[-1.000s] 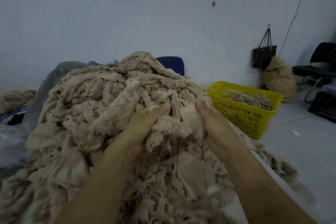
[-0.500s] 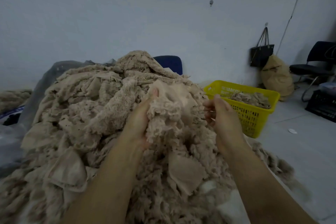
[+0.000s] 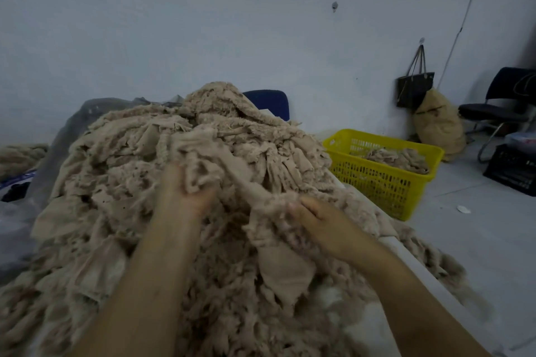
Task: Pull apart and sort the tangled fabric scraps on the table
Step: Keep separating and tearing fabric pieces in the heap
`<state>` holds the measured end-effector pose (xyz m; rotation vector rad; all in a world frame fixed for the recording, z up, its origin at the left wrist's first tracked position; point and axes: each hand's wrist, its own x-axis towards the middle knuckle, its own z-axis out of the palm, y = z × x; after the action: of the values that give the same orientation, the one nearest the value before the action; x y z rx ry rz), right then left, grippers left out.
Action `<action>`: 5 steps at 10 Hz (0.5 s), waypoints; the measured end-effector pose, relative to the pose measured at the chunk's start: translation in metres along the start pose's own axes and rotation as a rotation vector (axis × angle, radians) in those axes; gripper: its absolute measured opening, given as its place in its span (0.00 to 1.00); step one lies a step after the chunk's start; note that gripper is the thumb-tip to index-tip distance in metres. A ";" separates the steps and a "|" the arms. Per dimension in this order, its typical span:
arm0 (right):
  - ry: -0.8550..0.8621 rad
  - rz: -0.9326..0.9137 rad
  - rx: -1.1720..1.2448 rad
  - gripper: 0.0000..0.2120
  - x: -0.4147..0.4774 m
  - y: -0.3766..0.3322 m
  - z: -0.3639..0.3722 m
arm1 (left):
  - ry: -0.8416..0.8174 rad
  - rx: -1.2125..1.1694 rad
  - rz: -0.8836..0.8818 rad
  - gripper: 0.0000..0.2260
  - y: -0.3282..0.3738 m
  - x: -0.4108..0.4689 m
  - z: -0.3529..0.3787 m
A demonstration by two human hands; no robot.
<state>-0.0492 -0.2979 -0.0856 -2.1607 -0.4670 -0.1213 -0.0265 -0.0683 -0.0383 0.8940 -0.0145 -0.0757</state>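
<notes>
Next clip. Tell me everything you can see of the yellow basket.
The yellow basket is rectangular and plastic-looking, with lattice walls and a solid rim. It stands upright on the grey floor, right of the big fabric scrap heap, whose edge hides its lower left corner. A low mound of beige scraps lies inside.

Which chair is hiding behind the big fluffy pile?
The blue chair: only its backrest peeks over the pile of fabric scraps. The black chair stands in the open, far right, past the yellow basket.

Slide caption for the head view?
Left hand and right hand grip beige fabric scraps on the tangled pile; yellow plastic basket nearby.
</notes>
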 end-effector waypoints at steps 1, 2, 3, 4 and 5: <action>-0.059 0.042 -0.205 0.14 -0.001 0.011 -0.007 | 0.014 0.134 0.203 0.10 0.019 0.014 0.012; 0.120 0.002 -0.270 0.35 0.015 -0.009 0.006 | -0.108 0.032 0.043 0.15 0.023 0.006 0.053; 0.142 -0.087 -0.340 0.24 0.027 -0.023 0.019 | -0.275 0.050 0.014 0.23 0.022 0.001 0.060; 0.175 0.096 -0.280 0.14 0.023 -0.003 0.010 | -0.284 -0.166 0.084 0.19 0.048 0.003 0.049; 0.323 0.169 -0.278 0.09 0.015 0.010 -0.010 | -0.178 -0.168 0.127 0.22 0.048 0.011 0.025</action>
<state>-0.0312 -0.3071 -0.0833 -2.3824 -0.0836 -0.4564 -0.0142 -0.0582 0.0148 0.7145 -0.2274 -0.0372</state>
